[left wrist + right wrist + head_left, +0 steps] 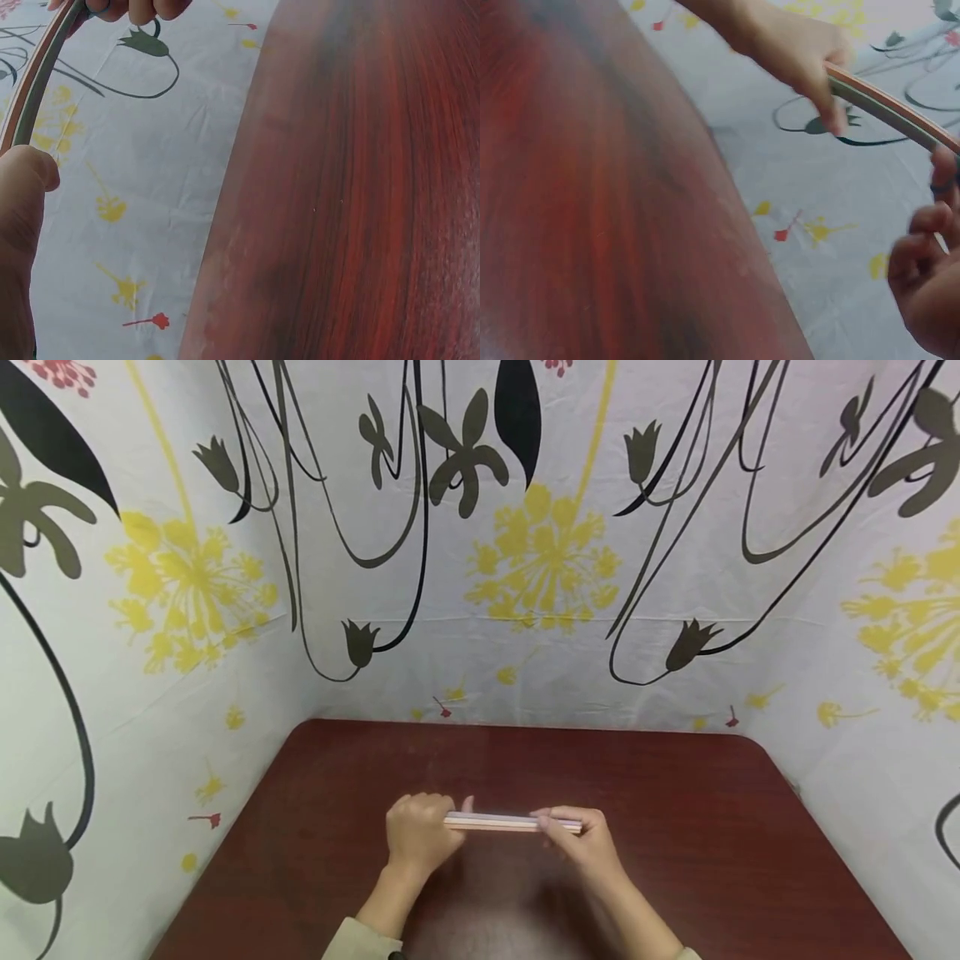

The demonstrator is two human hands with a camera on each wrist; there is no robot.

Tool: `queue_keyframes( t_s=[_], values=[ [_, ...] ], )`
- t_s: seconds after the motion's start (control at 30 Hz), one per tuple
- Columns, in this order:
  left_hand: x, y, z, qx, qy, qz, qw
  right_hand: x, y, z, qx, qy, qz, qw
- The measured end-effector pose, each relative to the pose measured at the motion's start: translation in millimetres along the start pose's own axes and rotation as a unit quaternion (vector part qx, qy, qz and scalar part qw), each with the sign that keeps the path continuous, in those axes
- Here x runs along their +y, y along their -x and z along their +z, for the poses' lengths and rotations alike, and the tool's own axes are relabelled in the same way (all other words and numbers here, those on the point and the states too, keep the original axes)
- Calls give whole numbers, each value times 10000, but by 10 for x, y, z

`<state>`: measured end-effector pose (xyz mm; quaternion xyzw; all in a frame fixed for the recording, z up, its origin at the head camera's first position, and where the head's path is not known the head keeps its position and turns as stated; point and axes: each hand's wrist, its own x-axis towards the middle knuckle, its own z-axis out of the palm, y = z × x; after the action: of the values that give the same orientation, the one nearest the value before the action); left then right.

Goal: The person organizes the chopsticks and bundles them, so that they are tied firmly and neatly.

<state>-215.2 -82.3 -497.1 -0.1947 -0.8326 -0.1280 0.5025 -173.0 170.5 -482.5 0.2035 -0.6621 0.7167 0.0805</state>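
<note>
A slim, straight bundle of layered strips [495, 822] lies level between my two hands over the table, pale on top in the head view. From the side it looks orange-brown and dark green, as the strips [889, 112] appear in the right wrist view. My left hand [420, 833] grips the left end in a fist, thumb along it. Toward the right end, my right hand [588, 843] pinches the bundle between thumb and fingers, with a short piece sticking out beyond. A dark band circles one right finger [943, 186]. Whether these are sticks or pencils, I cannot tell.
Below the hands spreads a dark red wood-grain table [337, 768] with rounded far corners. White cloth [465, 652] printed with flowers hangs close around its back and both sides. A beige sleeve [363, 941] covers my left forearm.
</note>
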Motion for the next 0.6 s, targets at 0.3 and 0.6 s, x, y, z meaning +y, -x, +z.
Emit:
queue_keyframes(
  t_s=[0.3, 0.6],
  values=[
    [14, 18, -15, -195, 278, -361, 9988, 140, 12, -63, -1305, -1846, -165, 9740],
    [29, 6, -16, -270, 576, -993, 9930, 147, 51, -12, -767, -2690, -184, 9599]
  ],
)
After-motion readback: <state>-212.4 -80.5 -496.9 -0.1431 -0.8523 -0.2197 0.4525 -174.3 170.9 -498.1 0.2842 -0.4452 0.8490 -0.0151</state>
